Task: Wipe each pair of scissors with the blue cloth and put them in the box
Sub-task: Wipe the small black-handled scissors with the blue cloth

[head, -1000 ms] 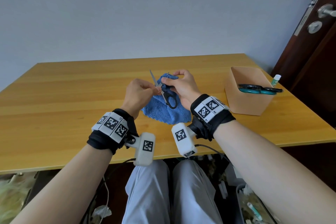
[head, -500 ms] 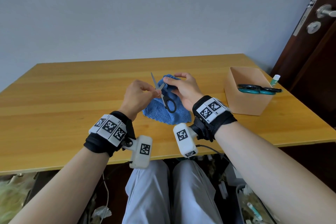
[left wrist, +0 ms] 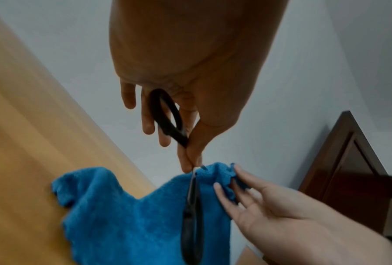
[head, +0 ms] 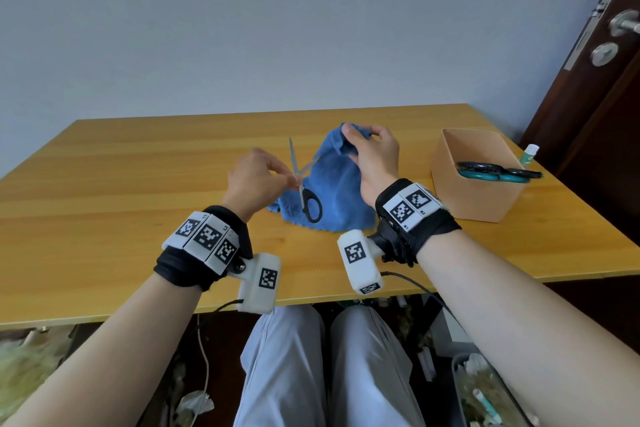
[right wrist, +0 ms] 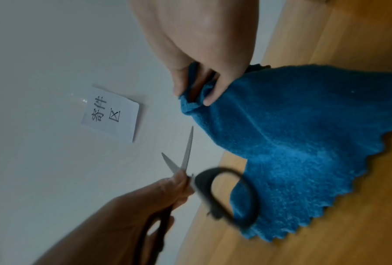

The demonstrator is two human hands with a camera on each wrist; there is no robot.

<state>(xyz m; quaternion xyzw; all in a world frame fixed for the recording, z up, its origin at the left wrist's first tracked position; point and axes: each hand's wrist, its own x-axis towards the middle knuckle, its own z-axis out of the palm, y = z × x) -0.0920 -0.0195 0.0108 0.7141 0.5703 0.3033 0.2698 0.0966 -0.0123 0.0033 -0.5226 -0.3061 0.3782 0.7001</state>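
Head view: my left hand [head: 254, 180] pinches black scissors [head: 304, 189], right hand [head: 374, 158] grips blue cloth [head: 337, 194]; teal scissors [head: 495, 173] already boxed [head: 446, 163].

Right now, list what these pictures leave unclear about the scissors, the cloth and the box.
- Box contents: in the head view its near wall hides the floor, so only the teal-handled scissors at the rim show.
- Black-handled scissors: the lower handle loop is covered by the left hand in the right wrist view; motion blur smears the other.
- Blade cleanliness: too small in the head view.
- Blue cloth: its lower part is cut by the left wrist frame edge.
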